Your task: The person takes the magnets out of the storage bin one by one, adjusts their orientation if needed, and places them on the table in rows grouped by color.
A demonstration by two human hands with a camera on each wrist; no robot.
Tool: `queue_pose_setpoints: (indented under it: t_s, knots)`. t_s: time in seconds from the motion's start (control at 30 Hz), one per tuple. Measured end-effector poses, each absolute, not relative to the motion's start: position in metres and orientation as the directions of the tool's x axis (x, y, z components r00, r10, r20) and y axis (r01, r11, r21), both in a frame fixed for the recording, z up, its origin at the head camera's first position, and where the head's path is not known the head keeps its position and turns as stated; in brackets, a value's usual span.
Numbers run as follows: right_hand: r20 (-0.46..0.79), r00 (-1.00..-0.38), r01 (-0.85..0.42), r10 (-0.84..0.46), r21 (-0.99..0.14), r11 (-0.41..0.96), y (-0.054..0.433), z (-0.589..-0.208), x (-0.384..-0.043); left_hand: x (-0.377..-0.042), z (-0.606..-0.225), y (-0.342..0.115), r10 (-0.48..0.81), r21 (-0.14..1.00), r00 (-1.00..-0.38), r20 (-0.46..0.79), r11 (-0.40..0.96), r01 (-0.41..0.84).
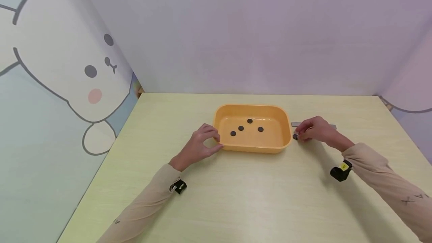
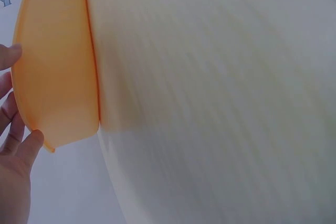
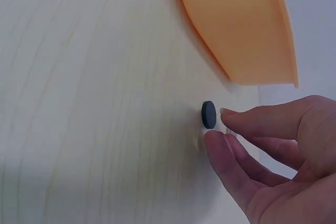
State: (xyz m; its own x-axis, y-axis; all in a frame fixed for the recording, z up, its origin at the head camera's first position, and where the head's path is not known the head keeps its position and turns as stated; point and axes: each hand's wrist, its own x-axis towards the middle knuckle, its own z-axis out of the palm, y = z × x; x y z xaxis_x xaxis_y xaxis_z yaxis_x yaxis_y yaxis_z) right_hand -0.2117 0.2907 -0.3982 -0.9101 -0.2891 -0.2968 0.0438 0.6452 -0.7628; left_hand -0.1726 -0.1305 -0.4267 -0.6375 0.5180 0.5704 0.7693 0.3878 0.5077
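Observation:
My left hand (image 1: 199,143) holds the left end of the orange plastic tray (image 1: 253,149), with thumb and fingers spread at its rim, as the left wrist view also shows. Several black round discs lie inside, among them one disc (image 1: 260,129) right of the middle. Beyond the tray's right end, my right hand (image 1: 315,130) is low over the table, its thumb and forefinger bent and apart. Another black disc (image 3: 209,115) sits just off these fingertips on the tabletop; in the right wrist view nothing is pinched between them.
A flat grey strip (image 1: 332,126) lies behind the right hand, partly hidden by it. The pale wooden table (image 1: 236,190) meets a plain wall (image 1: 236,48) at the back. A panel with a cartoon animal (image 1: 67,55) stands on the left.

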Motion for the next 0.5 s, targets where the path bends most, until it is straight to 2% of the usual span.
queue_pose_setpoints:
  t_s: [0.5]
  knots:
    - [-0.263, -0.913, 0.031, -0.313, -0.808, 0.589, 0.301, -0.383, -0.209, -0.172, -0.427, -0.131, 0.517, 0.506, -0.633, 0.576, 0.383, 0.773]
